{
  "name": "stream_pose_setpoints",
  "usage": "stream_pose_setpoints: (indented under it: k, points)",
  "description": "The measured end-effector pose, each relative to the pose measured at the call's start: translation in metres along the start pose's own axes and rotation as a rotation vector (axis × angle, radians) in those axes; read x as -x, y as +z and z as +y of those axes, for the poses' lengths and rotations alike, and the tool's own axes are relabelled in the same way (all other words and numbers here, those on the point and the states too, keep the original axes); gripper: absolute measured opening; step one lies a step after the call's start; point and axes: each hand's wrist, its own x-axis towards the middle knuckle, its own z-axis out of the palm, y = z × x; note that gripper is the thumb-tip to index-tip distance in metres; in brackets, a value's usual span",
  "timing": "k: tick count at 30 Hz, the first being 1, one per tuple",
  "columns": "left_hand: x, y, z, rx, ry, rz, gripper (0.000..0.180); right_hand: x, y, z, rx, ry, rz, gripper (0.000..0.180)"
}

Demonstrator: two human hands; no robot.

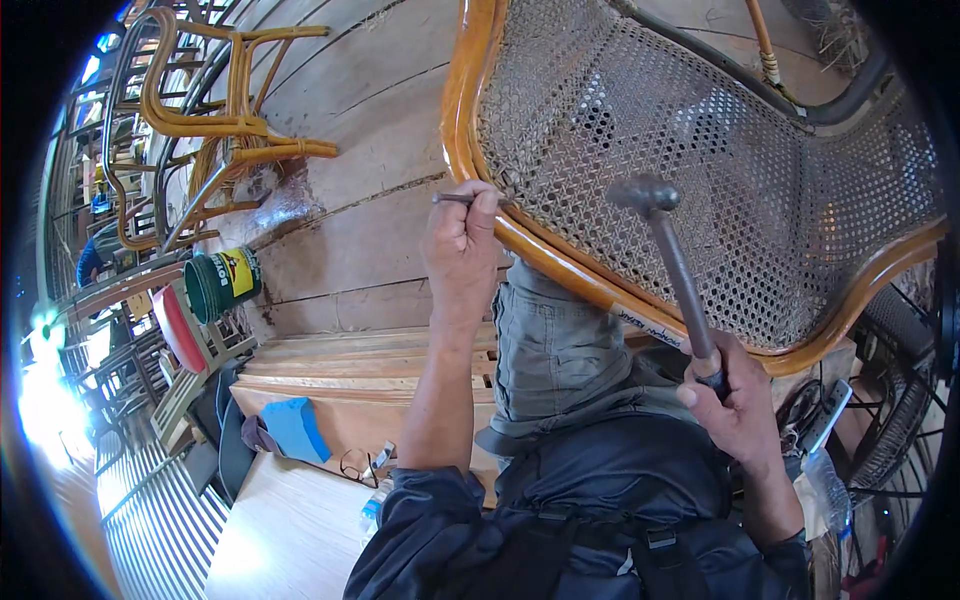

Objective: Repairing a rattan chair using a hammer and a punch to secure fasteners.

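Left hand (462, 250) raised, fingers pinched; right hand (735, 395) fisted.

Rattan frames (215, 110) leaning on plank wall (370, 120) | green can (222, 283) sitting on shelf | blue cloth (297, 428) lying by glasses (358, 465) | bottle (372, 510) resting on tabletop (270, 540)

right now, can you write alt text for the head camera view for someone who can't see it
A person's left hand holds a thin metal spike against the glossy bent-wood rim of a woven cane chair seat, while the right hand holds up a steel-headed hammer. Behind stand a green can and bare rattan chair frames.
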Motion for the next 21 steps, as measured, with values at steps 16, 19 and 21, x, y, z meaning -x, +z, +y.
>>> stream_pose_setpoints:
  k: [16,19,21]
  points:
    - [0.007,0.005,-0.003,0.310,-0.131,0.104,0.017,-0.059,0.037,-0.020,-0.035,-0.090,0.079,0.030]
    - [0.009,0.007,-0.002,0.340,-0.148,0.128,0.018,-0.078,0.046,-0.017,0.011,-0.186,0.131,0.033]
    - [0.011,0.010,-0.003,0.361,-0.182,0.131,0.019,-0.092,0.049,-0.011,0.182,-0.114,0.016,0.035]
